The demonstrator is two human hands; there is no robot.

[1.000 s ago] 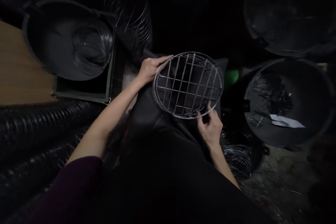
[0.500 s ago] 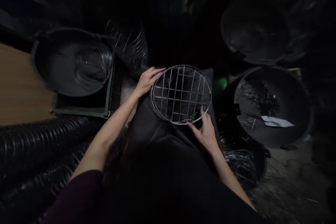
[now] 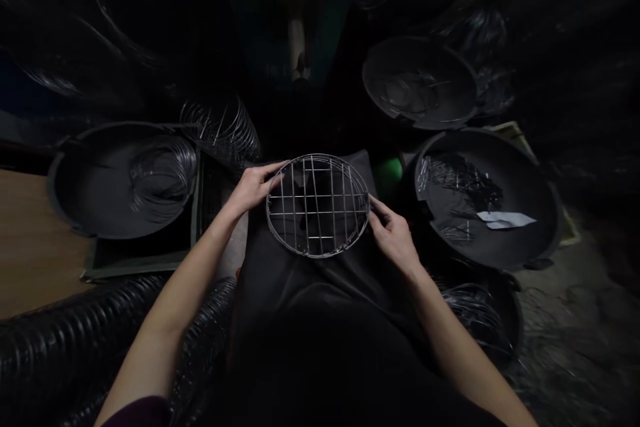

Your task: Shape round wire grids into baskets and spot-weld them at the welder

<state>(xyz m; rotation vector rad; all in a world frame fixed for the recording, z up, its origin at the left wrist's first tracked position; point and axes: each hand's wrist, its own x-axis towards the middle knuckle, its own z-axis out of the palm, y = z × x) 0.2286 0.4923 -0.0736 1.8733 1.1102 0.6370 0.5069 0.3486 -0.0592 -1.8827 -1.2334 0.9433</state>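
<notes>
A round wire rack (image 3: 320, 213) of crossed metal rods inside a hoop is held above the dark cloth (image 3: 300, 287) over my lap. My left hand (image 3: 254, 187) grips its upper left rim, fingers along the wire. At the right rim, my right hand (image 3: 394, 232) is closed on the edge between thumb and fingers. More hoops show just behind the rim, so it may be a stack of racks; I cannot tell how many.
On the left, a black basin (image 3: 110, 207) with wire rings (image 3: 165, 177) rests on a green crate (image 3: 140, 263). To the right, another basin (image 3: 540, 213) holds short rods and a white strip (image 3: 505, 219). Farther back is a third basin (image 3: 420, 80). Stacked wire coils (image 3: 65, 347) lie lower left.
The rack has turned so its bars run straighter across my view. My right hand has shifted from its lower edge to its right side. The camera view has also moved.
</notes>
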